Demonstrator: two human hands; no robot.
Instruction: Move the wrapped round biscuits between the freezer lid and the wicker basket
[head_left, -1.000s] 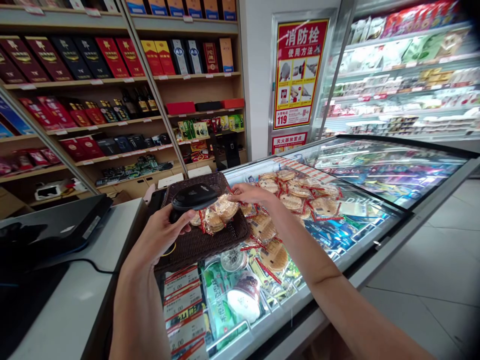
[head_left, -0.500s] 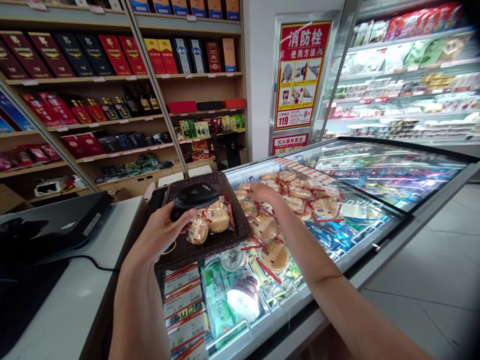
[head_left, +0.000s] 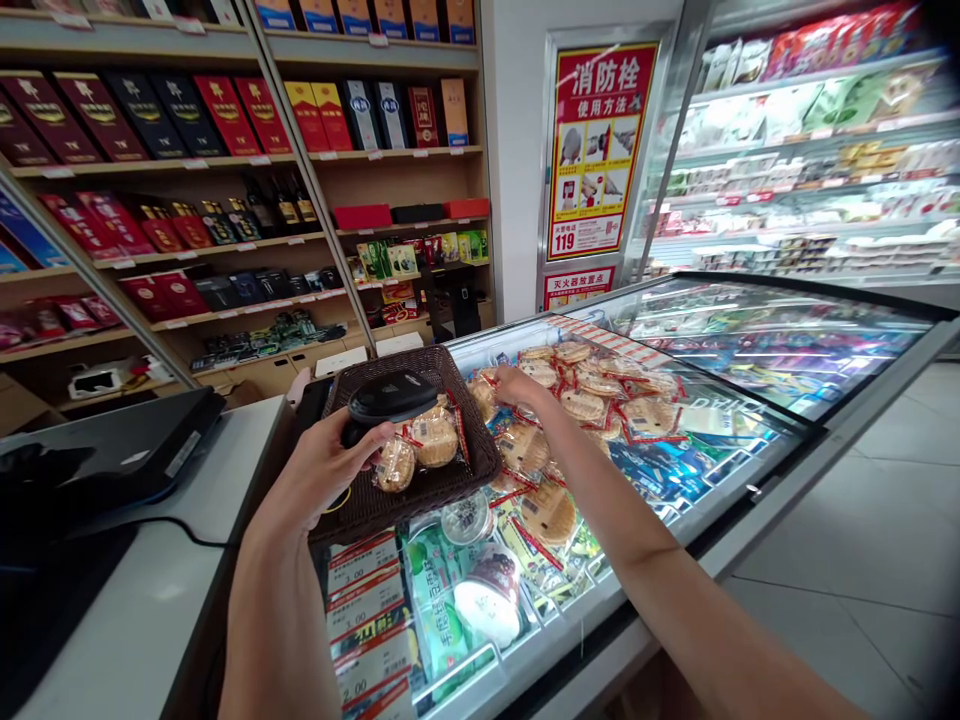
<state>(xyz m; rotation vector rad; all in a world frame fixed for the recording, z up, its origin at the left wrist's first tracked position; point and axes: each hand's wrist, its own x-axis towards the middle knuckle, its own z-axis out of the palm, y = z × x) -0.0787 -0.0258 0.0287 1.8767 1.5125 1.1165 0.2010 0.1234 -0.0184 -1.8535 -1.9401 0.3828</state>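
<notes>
My left hand [head_left: 319, 475] grips a black barcode scanner [head_left: 390, 396] and holds it over a dark wicker basket [head_left: 409, 490] that rests on the freezer's glass lid. Two wrapped round cakes [head_left: 420, 448] with red-edged wrappers lie in the basket under the scanner. Over at the basket's right rim, my right hand [head_left: 517, 385] has its fingers closed on another wrapped cake [head_left: 484, 393] from a spread of the same cakes [head_left: 600, 385] on the lid.
The chest freezer [head_left: 750, 480] with sliding glass lids fills the middle and right, ice cream and price tags visible inside. A white counter [head_left: 150, 600] with a black register device [head_left: 105, 460] is at left. Shelves of boxed goods stand behind, an open chiller at far right.
My right hand dropped a wrapped cake into the basket, went back to the spread on the lid and closed on another one. The left hand with the scanner barely moved.
</notes>
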